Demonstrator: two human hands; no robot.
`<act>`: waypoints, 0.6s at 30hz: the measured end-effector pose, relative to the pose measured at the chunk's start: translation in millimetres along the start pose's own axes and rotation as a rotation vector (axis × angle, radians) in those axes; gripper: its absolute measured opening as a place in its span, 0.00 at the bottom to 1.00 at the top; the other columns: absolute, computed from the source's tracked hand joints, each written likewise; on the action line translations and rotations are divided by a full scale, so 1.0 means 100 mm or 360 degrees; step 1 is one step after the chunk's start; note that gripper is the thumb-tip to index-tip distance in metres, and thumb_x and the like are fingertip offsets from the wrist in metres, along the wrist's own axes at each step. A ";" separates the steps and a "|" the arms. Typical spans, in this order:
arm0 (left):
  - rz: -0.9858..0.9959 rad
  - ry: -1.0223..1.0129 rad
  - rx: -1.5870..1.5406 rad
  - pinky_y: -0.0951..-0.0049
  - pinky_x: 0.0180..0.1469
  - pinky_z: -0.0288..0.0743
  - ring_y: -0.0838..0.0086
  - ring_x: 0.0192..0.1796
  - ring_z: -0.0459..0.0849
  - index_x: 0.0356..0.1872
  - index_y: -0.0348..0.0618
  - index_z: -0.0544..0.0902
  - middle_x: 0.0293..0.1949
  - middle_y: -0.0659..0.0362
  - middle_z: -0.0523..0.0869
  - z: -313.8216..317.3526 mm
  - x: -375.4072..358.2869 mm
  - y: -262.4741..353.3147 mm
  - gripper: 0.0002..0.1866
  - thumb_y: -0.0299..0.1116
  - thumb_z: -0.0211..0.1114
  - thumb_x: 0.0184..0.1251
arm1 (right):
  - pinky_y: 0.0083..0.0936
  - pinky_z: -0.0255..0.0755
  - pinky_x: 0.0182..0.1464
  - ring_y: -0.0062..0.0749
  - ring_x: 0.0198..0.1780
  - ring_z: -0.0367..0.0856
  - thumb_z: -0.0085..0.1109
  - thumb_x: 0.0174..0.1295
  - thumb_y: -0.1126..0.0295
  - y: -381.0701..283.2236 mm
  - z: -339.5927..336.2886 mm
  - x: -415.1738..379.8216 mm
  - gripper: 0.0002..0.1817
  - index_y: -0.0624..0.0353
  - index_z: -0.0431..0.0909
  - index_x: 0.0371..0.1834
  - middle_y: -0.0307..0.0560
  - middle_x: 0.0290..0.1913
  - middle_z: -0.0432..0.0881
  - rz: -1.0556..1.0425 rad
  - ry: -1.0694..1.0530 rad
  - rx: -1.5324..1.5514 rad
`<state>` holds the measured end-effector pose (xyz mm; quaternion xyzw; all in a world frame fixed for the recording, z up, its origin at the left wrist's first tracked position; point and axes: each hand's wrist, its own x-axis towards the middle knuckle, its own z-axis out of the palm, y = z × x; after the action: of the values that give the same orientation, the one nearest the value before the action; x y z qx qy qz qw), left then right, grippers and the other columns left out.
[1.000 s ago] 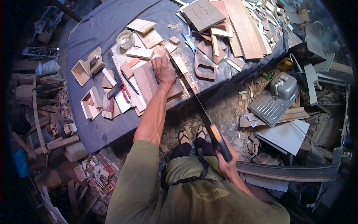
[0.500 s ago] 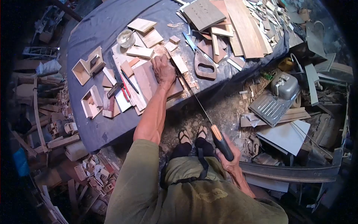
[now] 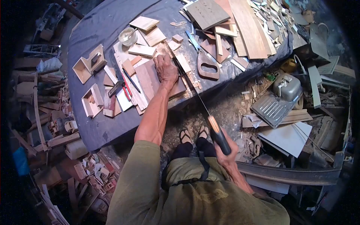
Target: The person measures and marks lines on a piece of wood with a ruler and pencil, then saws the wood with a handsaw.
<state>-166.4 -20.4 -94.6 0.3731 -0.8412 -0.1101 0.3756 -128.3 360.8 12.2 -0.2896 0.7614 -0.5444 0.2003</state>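
My right hand (image 3: pixel 228 150) is closed round the black and orange handle of a handsaw (image 3: pixel 218 135). Its long thin blade slants up across the table edge and passes close beside my left hand (image 3: pixel 166 70). With curled fingers, that hand presses down on a brown wooden board (image 3: pixel 147 78), gripping near the edge by the blade; the fingertips are partly hidden. A pale wood strip (image 3: pixel 183 63) lies just across the blade, among sawdust. Left of the board are a dark pencil-like tool (image 3: pixel 131 80), a red-handled tool (image 3: pixel 126 91) and a hammer (image 3: pixel 116 87).
A second handsaw (image 3: pixel 208 66) lies right of the blade. Small wooden boxes (image 3: pixel 92 101), a glass jar (image 3: pixel 128 36) and stacked boards (image 3: pixel 249 32) rest on the dark table cloth (image 3: pixel 101 129). A metal sink (image 3: pixel 275 105) and scrap wood crowd the floor.
My right hand has pushed the handsaw forward, up and slightly left, along the blade's line. My left hand stays in place on the board.
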 end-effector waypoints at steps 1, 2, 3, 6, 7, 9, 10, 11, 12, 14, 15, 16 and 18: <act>0.0019 0.0026 -0.0002 0.53 0.53 0.70 0.48 0.48 0.74 0.34 0.35 0.81 0.37 0.44 0.77 0.00 0.00 -0.01 0.06 0.21 0.56 0.57 | 0.25 0.79 0.47 0.27 0.46 0.88 0.61 0.56 0.81 0.00 0.08 0.12 0.32 0.63 0.76 0.69 0.58 0.49 0.89 0.0025 0.0000 0.0027; 0.0040 0.0051 -0.0004 0.53 0.53 0.70 0.48 0.48 0.74 0.34 0.35 0.81 0.37 0.45 0.77 0.00 0.00 -0.02 0.07 0.21 0.56 0.57 | 0.25 0.79 0.46 0.26 0.45 0.87 0.61 0.56 0.81 0.03 0.16 0.22 0.32 0.62 0.76 0.69 0.57 0.48 0.89 0.0051 0.0002 0.0055; 0.0061 0.0077 -0.0009 0.52 0.53 0.70 0.48 0.48 0.74 0.35 0.35 0.81 0.37 0.45 0.77 0.00 0.01 -0.01 0.07 0.21 0.56 0.57 | 0.25 0.78 0.46 0.26 0.44 0.87 0.61 0.55 0.82 0.07 0.21 0.27 0.33 0.61 0.76 0.69 0.57 0.47 0.89 0.0076 0.0005 0.0081; 0.0014 0.0006 0.0007 0.52 0.53 0.70 0.49 0.48 0.74 0.35 0.35 0.82 0.38 0.45 0.77 0.00 -0.01 -0.01 0.08 0.20 0.56 0.57 | 0.23 0.78 0.48 0.26 0.44 0.87 0.61 0.55 0.81 0.07 0.16 0.16 0.32 0.61 0.76 0.68 0.54 0.46 0.89 0.0018 0.0003 0.0036; 0.0005 0.0031 0.0012 0.52 0.53 0.70 0.49 0.48 0.74 0.35 0.35 0.82 0.38 0.45 0.77 0.00 0.01 -0.01 0.08 0.20 0.56 0.57 | 0.23 0.78 0.48 0.27 0.44 0.87 0.61 0.55 0.81 0.05 0.15 0.16 0.32 0.61 0.77 0.68 0.54 0.47 0.89 -0.0001 -0.0008 0.0021; -0.0020 0.0071 0.0014 0.53 0.53 0.70 0.49 0.48 0.74 0.35 0.35 0.82 0.38 0.45 0.77 0.02 -0.01 0.00 0.07 0.20 0.56 0.56 | 0.23 0.77 0.49 0.27 0.44 0.87 0.61 0.54 0.81 0.11 0.02 -0.10 0.32 0.62 0.77 0.67 0.54 0.46 0.89 -0.0005 0.0018 -0.0066; -0.0008 0.0053 0.0012 0.53 0.53 0.70 0.49 0.48 0.74 0.35 0.35 0.81 0.38 0.45 0.77 0.02 -0.01 0.02 0.07 0.20 0.56 0.56 | 0.23 0.77 0.49 0.26 0.44 0.86 0.61 0.54 0.81 0.15 -0.07 -0.25 0.32 0.63 0.77 0.67 0.54 0.46 0.89 -0.0005 0.0032 -0.0114; 0.0005 0.0040 0.0013 0.53 0.53 0.70 0.49 0.48 0.74 0.34 0.35 0.81 0.38 0.44 0.77 0.00 -0.01 0.02 0.07 0.20 0.56 0.56 | 0.24 0.77 0.51 0.27 0.45 0.86 0.60 0.54 0.82 0.16 -0.15 -0.37 0.32 0.64 0.76 0.67 0.54 0.47 0.88 0.0018 0.0016 -0.0100; 0.0015 0.0023 0.0019 0.53 0.53 0.70 0.49 0.48 0.74 0.34 0.35 0.81 0.39 0.44 0.77 -0.02 -0.01 0.01 0.07 0.21 0.56 0.55 | 0.25 0.77 0.53 0.27 0.47 0.85 0.59 0.54 0.82 0.15 -0.23 -0.47 0.32 0.66 0.76 0.67 0.53 0.48 0.88 0.0045 -0.0007 -0.0085; 0.0015 -0.0001 0.0006 0.53 0.52 0.70 0.49 0.47 0.74 0.34 0.35 0.81 0.38 0.44 0.77 -0.03 -0.01 0.01 0.07 0.21 0.56 0.55 | 0.25 0.77 0.54 0.27 0.48 0.85 0.58 0.54 0.83 0.12 -0.24 -0.49 0.32 0.68 0.75 0.67 0.53 0.48 0.88 0.0106 -0.0015 -0.0033; 0.0015 -0.0011 -0.0002 0.53 0.52 0.70 0.49 0.47 0.74 0.34 0.35 0.81 0.38 0.44 0.77 -0.03 0.00 0.01 0.07 0.21 0.56 0.55 | 0.24 0.76 0.52 0.26 0.47 0.85 0.59 0.54 0.82 0.11 -0.17 -0.38 0.32 0.66 0.75 0.67 0.54 0.47 0.88 0.0061 0.0004 -0.0028; 0.0014 0.0001 -0.0019 0.53 0.52 0.70 0.49 0.47 0.74 0.34 0.35 0.80 0.38 0.44 0.76 -0.03 -0.01 0.01 0.07 0.21 0.56 0.55 | 0.23 0.76 0.49 0.25 0.45 0.85 0.60 0.54 0.82 0.10 -0.07 -0.22 0.32 0.65 0.76 0.67 0.54 0.46 0.88 0.0020 0.0022 -0.0021; 0.0008 0.0031 -0.0051 0.53 0.52 0.70 0.48 0.47 0.74 0.33 0.35 0.80 0.37 0.44 0.76 -0.01 0.00 0.01 0.06 0.20 0.56 0.55 | 0.21 0.76 0.46 0.24 0.42 0.85 0.61 0.54 0.81 0.13 0.17 0.15 0.32 0.62 0.76 0.68 0.54 0.44 0.88 -0.0042 0.0043 0.0023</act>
<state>-166.0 -19.4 -93.5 0.3658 -0.8366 -0.1190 0.3901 -132.1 341.6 -5.7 -0.2908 0.7561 -0.5563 0.1849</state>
